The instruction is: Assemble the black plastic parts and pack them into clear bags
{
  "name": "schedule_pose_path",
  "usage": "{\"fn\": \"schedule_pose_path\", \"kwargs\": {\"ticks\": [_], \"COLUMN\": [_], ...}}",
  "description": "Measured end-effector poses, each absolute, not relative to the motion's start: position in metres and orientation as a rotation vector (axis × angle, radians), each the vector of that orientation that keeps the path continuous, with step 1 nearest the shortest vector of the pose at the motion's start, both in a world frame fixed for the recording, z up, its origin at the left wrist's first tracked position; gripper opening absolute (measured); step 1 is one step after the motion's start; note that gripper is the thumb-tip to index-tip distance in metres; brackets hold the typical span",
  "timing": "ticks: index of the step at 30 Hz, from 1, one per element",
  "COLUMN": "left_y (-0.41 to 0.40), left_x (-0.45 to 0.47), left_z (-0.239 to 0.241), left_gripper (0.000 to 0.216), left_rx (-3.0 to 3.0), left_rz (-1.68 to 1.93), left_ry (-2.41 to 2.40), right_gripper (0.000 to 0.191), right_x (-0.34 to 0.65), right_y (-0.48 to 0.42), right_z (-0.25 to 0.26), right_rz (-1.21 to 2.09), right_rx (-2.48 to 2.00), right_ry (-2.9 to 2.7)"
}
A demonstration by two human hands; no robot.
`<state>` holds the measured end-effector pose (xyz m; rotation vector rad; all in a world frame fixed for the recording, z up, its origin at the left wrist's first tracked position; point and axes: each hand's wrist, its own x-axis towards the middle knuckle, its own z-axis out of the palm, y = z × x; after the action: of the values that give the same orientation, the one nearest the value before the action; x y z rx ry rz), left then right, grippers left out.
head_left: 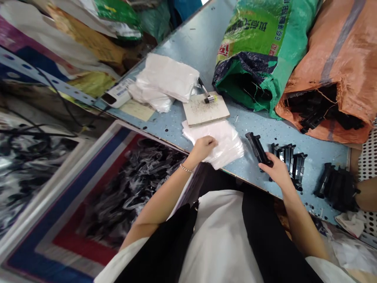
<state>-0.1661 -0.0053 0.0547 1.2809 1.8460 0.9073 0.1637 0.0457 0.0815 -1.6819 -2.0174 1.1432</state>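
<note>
My left hand point(203, 147) rests on a stack of clear plastic bags point(224, 143) at the near edge of the blue table point(265, 129), fingers curled and pinching at the top bag. My right hand point(275, 169) is closed around a long black plastic part point(257, 148) lying on the table. Just right of it stand several more black plastic parts point(291, 161) in a row.
A small hammer point(207, 96) lies on a square board point(204, 110) behind the bags. A white bag pile point(165, 80), a green sack point(256, 51) and an orange sack of black parts point(330, 78) sit farther back. A big bag of packed parts point(132, 188) stands on the left. Another person's arm point(365, 192) shows at right.
</note>
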Motion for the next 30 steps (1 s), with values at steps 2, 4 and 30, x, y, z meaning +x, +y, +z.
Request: {"fn": "schedule_pose_path", "kwargs": {"ticks": [2,4,30], "left_y": [-0.005,-0.004,-0.113], "left_x": [-0.165,-0.163,-0.121], "left_z": [0.053,0.049,0.101], "left_gripper": [0.019,0.016,0.037], "left_rx": [1.251,1.232,2.088], "left_rz": [0.923,0.926,1.123], "left_ry": [1.817,1.793,1.41], "right_gripper": [0.058,0.054,0.064], "right_x": [0.157,0.142,0.112], "right_y": [0.035,0.017,-0.03], "right_z": [0.085,0.082,0.097], "right_rz": [1.71,2.188,2.079], "right_rx": [-1.452,-1.197,-0.948], "right_ry": [-1.608,-1.257,-1.65]}}
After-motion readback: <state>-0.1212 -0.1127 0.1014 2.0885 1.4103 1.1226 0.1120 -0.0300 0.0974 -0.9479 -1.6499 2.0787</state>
